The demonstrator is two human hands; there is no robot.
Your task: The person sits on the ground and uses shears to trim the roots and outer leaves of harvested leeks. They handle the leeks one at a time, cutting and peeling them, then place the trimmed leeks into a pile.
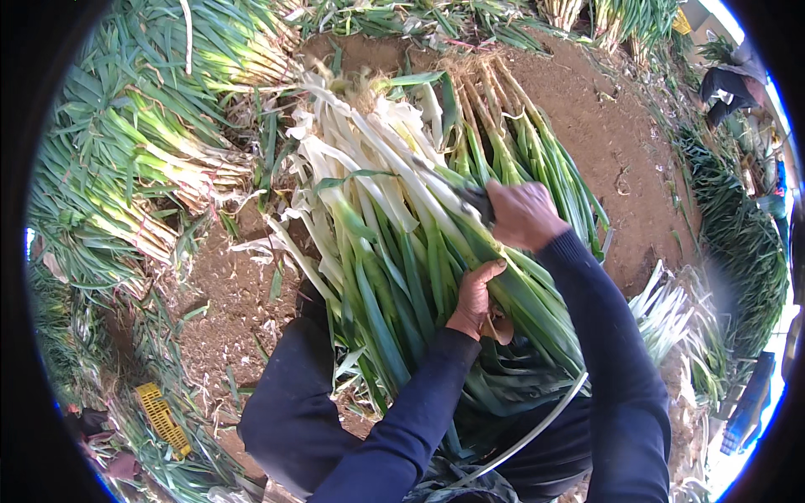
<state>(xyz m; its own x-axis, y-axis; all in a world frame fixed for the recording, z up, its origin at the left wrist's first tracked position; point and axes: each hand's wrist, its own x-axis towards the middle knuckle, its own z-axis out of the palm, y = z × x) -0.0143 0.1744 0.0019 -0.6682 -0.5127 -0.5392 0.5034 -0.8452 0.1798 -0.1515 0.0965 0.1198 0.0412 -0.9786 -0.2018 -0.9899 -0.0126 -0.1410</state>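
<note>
Large green onions (434,207) with white stems and long green leaves lie slanting across my lap, roots towards the top. My left hand (479,302) grips some of their green leaves, its thumb on top. Just above and to the right, my right hand (523,212) is closed on a dark handheld tool (476,200). The tool's thin front points up-left, along the white stems; it is partly hidden and blurred, so its kind is unclear. Right behind the stems lie unpeeled green onions (503,135) with brownish stalks. A pale thin tube or strip (534,434) curves over my lap.
Tied bundles of green onions (182,157) are piled at the left. More white-stemmed ones (660,308) lie at the right. Loose peelings (267,248) litter the soil. A yellow plastic crate (162,420) is at lower left, and another person (732,88) is at upper right.
</note>
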